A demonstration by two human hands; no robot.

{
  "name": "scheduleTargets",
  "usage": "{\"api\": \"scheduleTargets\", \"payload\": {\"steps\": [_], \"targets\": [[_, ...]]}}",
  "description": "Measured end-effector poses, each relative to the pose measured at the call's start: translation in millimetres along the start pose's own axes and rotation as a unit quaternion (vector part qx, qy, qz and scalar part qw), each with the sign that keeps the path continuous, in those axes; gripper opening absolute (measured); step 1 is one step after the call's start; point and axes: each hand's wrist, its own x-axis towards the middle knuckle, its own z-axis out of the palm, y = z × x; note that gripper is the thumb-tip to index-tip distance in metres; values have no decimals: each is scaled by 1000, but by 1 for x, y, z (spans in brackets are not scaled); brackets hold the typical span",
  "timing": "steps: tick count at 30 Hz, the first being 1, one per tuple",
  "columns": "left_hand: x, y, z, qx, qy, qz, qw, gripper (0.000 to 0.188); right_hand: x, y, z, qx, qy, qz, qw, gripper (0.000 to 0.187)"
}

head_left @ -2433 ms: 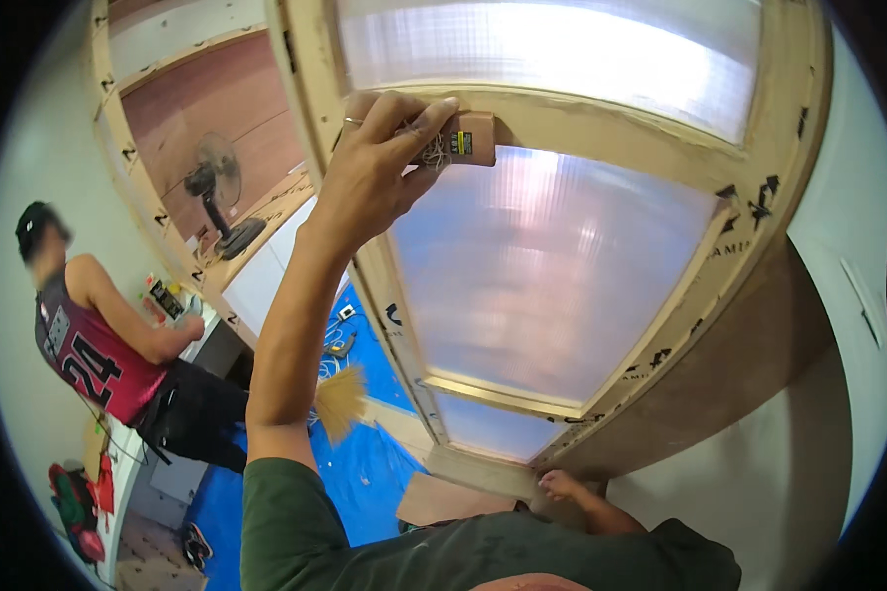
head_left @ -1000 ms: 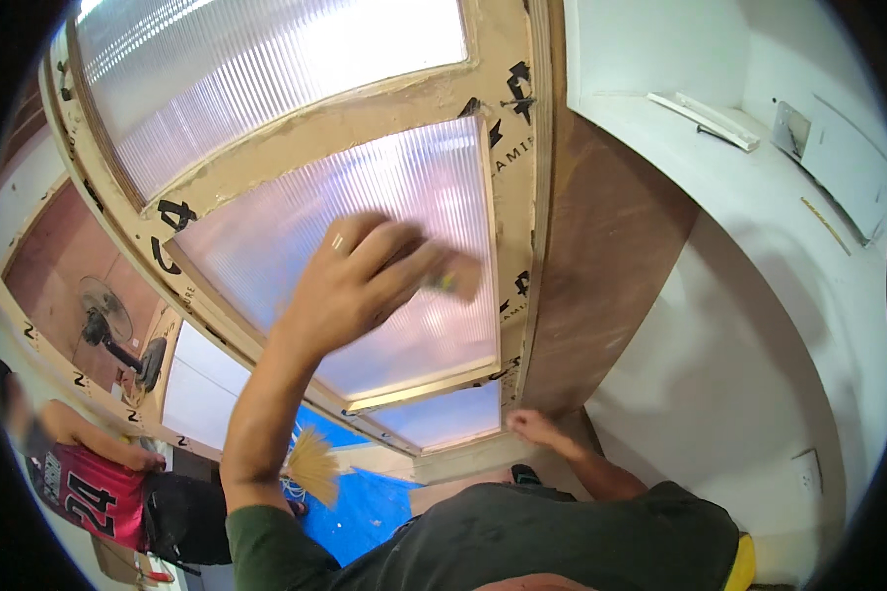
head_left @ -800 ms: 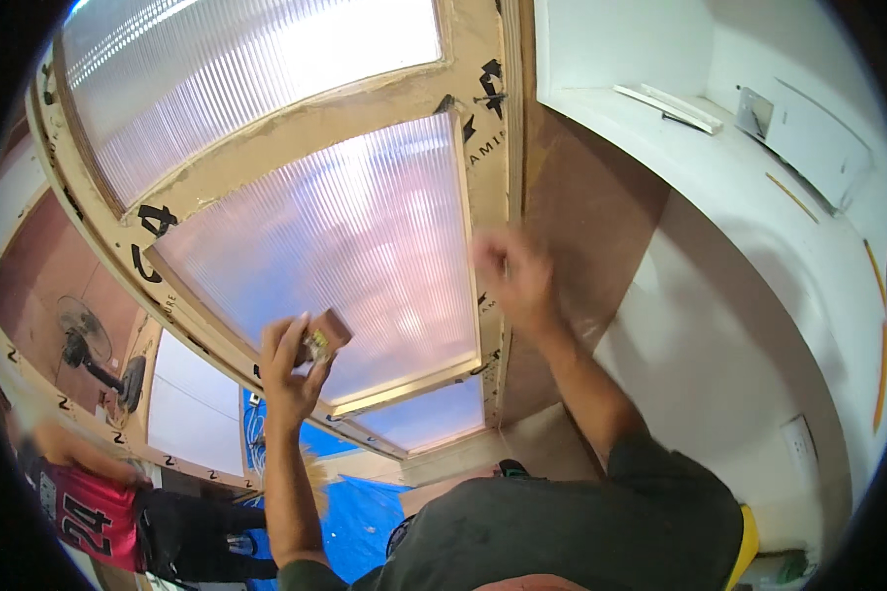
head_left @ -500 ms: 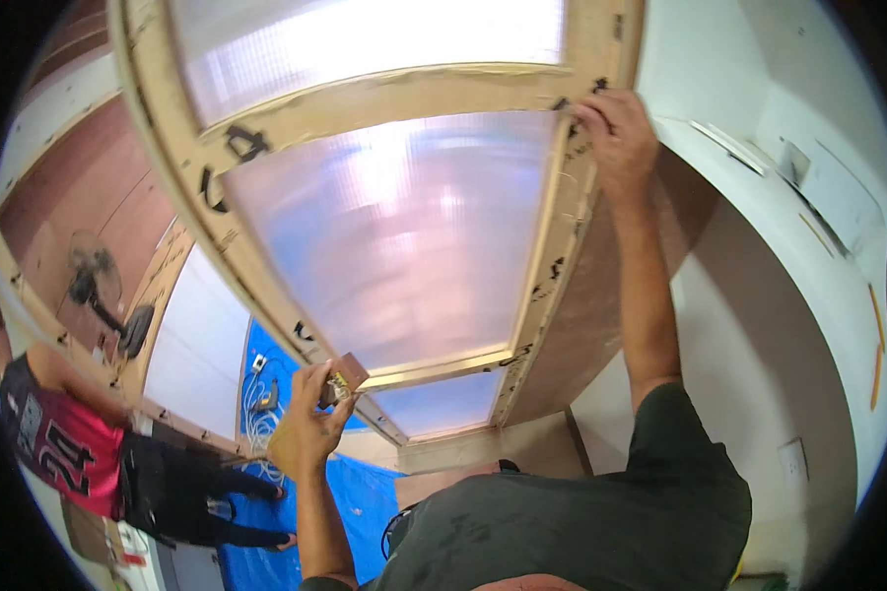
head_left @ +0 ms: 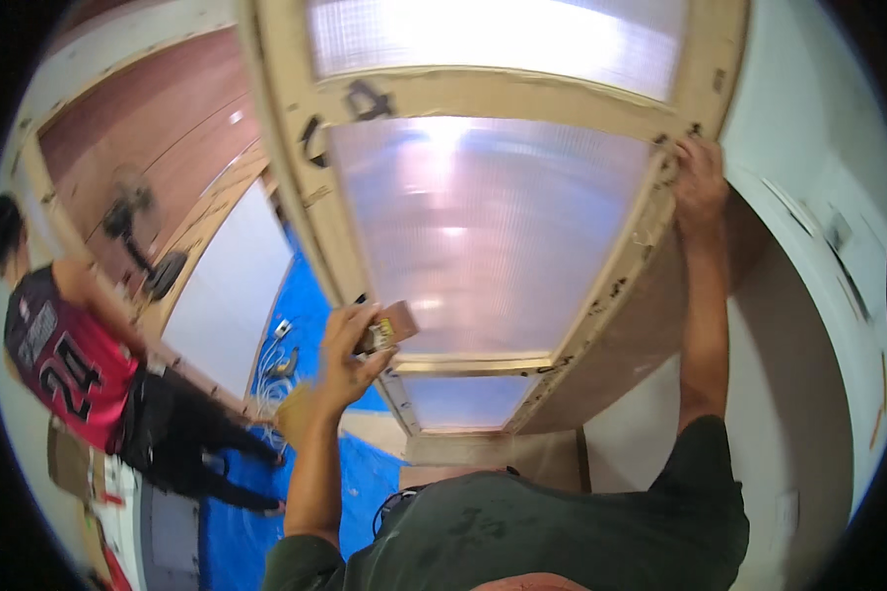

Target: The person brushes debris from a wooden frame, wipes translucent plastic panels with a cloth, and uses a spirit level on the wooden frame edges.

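A tall wooden door frame point(head_left: 483, 91) with frosted translucent panels point(head_left: 483, 236) stands upright in front of me. My left hand point(head_left: 350, 350) grips a small brown sanding block point(head_left: 392, 326) close to the frame's left stile, near the lower crossbar. My right hand point(head_left: 698, 182) is raised and holds the frame's right stile near an upper crossbar, fingers curled over the edge.
Another person in a red jersey point(head_left: 54, 360) and black trousers stands at the left on a blue tarp point(head_left: 296, 325). A standing fan point(head_left: 133, 212) and other wooden panels lean behind. A white wall point(head_left: 808, 295) lies to the right, with a brown panel behind the frame.
My left hand came down from the upper crossbar to the lower left of the frame with the block. My right hand rose from below and took hold of the right stile.
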Motion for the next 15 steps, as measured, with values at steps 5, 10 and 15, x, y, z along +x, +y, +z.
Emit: {"api": "scheduleTargets", "payload": {"steps": [5,10,15], "targets": [[-4,-10,-7,16,7,3,1000,61,19,-33,4,65,-41,91,993,22],[-18,-6,11,-54,-62,-102,991,59,23,-26,-12,44,-31,68,996,18],[-36,-18,21,-72,-33,-51,996,59,13,-27,-12,-67,35,-58,995,24]]}}
